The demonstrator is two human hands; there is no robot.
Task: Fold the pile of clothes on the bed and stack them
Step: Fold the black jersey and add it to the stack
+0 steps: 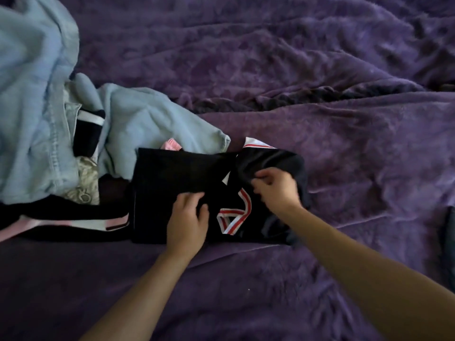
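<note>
A black shirt (pixel 177 173) with a red-and-white striped collar lies partly folded on the purple bed, in the middle of the view. My left hand (pixel 188 217) pinches a fold of its black cloth near the collar. My right hand (pixel 277 188) grips the bunched right side of the same shirt. To the left lies the loose pile: a light blue garment (pixel 32 107), a grey patterned piece (pixel 85 178), and a black garment with pink and white trim (pixel 73 221).
A rumpled purple blanket (pixel 320 70) covers the whole bed, with open stretches to the right and toward me. A dark object (pixel 449 232) shows at the right edge.
</note>
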